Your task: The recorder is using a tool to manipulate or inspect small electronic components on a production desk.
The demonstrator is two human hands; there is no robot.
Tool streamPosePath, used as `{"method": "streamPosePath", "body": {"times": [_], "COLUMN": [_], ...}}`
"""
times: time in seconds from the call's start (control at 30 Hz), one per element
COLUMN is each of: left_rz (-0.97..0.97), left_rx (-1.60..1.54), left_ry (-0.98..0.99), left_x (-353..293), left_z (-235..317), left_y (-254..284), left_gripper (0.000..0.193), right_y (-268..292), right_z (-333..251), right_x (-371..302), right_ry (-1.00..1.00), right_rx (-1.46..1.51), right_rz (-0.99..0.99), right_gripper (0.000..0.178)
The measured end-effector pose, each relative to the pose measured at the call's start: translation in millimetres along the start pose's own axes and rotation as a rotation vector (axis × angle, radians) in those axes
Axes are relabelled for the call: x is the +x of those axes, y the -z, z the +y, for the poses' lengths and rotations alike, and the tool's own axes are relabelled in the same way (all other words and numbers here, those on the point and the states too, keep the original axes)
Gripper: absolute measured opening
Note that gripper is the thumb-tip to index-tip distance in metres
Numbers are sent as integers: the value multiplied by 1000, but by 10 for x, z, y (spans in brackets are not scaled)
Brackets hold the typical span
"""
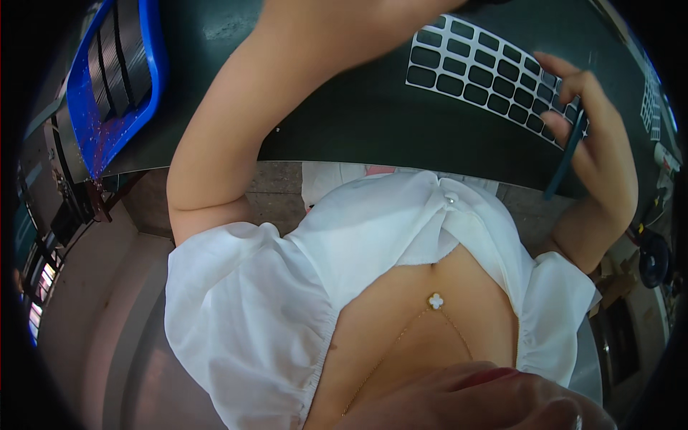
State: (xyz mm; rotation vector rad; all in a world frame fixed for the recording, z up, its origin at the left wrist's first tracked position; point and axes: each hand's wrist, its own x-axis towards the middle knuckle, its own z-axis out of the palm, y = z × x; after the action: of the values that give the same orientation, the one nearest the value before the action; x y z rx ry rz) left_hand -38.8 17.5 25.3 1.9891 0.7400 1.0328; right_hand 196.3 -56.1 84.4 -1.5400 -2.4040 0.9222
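Observation:
A white sheet (464, 55) with rows of rounded rectangular openings lies across the dark green table at the upper right. My right hand (598, 132) is at its right end, fingers curled over the edge and thumb against the near side. A thin dark teal strip-like tool (566, 159) slants across the same palm, pointing down toward the table's near edge; its kind is unclear. My left forearm (315, 43) reaches across to the upper right. The left hand itself is cut off by the top edge, beside a dark thing (491, 4) I cannot make out.
A blue tray (159, 79) with stacked dark ribbed strips (122, 57) stands at the left of the dark green table (344, 118). Another white grid piece (651, 104) lies at the far right, near a white cylindrical item (665, 156). The table's near edge runs before my body.

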Motion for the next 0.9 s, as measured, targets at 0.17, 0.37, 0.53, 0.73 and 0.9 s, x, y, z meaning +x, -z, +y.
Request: {"method": "streamPosePath", "body": {"times": [0.17,0.37,0.53,0.73,0.9], "left_rz": [-144,-307,-433,-401,-426], "left_rx": [223,456,673,521,540], "left_ry": [-135,-330,-478,-436,-419], "left_x": [-276,-293,-402,-384,-392], "left_z": [160,98,-18,-26,-82], "left_y": [-15,-268,-371,-493,-545], "left_gripper": [35,35,35,38,37], "right_y": [-356,-472,-395,-615,-634], "right_z": [233,288,395,232,203], "right_x": [37,6,-112,43,59], "right_ry": [264,290,-34,-180,-141], "right_rx": [-148,769,1291,921,770], "right_rz": [53,521,381,599,655], "right_gripper": [8,10,8,8,9]}}
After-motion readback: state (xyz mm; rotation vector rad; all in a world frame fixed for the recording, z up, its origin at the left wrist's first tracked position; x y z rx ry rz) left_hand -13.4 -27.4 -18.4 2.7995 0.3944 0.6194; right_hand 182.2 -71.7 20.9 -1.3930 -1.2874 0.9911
